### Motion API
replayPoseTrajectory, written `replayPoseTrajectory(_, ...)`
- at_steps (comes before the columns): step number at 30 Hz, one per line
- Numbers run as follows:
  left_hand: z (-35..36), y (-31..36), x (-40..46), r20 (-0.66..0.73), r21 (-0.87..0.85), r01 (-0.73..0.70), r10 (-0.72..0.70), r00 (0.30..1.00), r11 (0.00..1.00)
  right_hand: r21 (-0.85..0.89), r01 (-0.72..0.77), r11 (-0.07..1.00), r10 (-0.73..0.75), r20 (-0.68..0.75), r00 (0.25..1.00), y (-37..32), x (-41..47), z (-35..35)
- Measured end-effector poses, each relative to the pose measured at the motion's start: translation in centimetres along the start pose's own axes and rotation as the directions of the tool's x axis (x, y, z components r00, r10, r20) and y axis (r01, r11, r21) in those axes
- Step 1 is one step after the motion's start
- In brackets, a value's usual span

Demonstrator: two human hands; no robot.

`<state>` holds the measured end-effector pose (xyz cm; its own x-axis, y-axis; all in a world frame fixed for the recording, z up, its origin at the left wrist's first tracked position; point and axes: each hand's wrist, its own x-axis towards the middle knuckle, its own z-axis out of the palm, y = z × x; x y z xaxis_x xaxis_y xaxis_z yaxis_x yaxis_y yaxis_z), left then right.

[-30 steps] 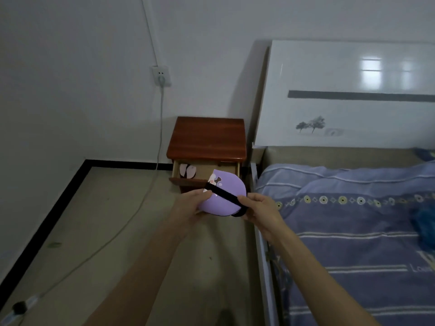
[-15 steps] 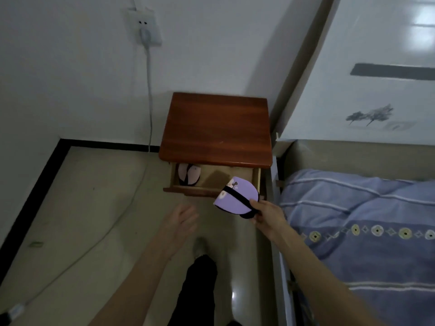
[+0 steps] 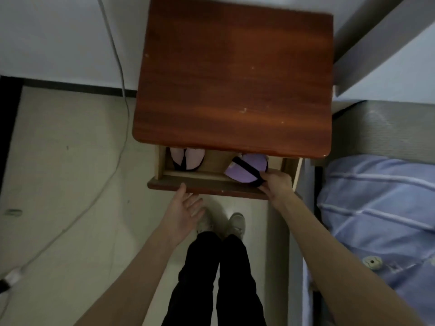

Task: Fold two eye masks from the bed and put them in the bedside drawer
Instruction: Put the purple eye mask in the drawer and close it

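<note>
The bedside drawer [image 3: 211,183] stands partly pulled out under the reddish wooden nightstand top [image 3: 235,74]. A folded pink eye mask [image 3: 188,158] with a black strap lies in the drawer's left part. My right hand [image 3: 275,184] is shut on a folded purple eye mask [image 3: 244,169] with a black strap, holding it over the drawer's right part at the front rim. My left hand [image 3: 186,212] is open, fingers spread, its fingertips touching the drawer's front edge.
The bed with a blue striped quilt [image 3: 381,220] runs along the right. A grey cable [image 3: 117,95] hangs down the wall and trails across the floor on the left. My legs in black trousers and light shoes [image 3: 226,227] stand before the nightstand.
I have stepped close to the nightstand and look straight down. My right hand carried the purple mask down into the drawer opening. My left hand rose to the drawer front.
</note>
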<state>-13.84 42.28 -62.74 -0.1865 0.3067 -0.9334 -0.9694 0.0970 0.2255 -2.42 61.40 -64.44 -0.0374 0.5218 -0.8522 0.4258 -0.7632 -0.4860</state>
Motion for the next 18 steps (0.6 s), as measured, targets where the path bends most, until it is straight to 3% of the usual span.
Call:
replayPoseTrajectory(4, -0.1, -0.1, 0.6, 0.040, -0.256, 0.004, 0.007, 0.999, 0.967, -0.161, 0.043, 0.986, -0.053, -0.056, 0.997, 0.0, 2.3, 0.8)
replayPoseTrajectory(11, 0.5, -0.1, -0.1, 0.053, -0.353, 0.032, -0.015, 0.998, 0.935, -0.484, 0.138, 0.864, -0.198, -0.073, 0.977, -0.4, 0.0, -0.3)
replayPoseTrajectory(14, 0.9, -0.2, -0.7, 0.065, -0.379, 0.037, -0.014, 0.998, 0.925, -0.306, 0.099, 0.947, -0.142, -0.122, 0.982, 1.0, -2.5, -1.2)
replayPoseTrajectory(16, 1.2, 0.0, -1.0, 0.055, -0.413, 0.041, -0.020, 0.998, 0.910, -0.094, -0.064, 0.994, 0.047, -0.170, 0.984, 2.0, -4.0, -1.9)
replayPoseTrajectory(18, 1.5, 0.4, -1.4, 0.054, -0.423, 0.044, -0.023, 0.998, 0.905, 0.171, -0.283, 0.944, 0.302, -0.094, 0.949, 2.7, -5.1, -2.7)
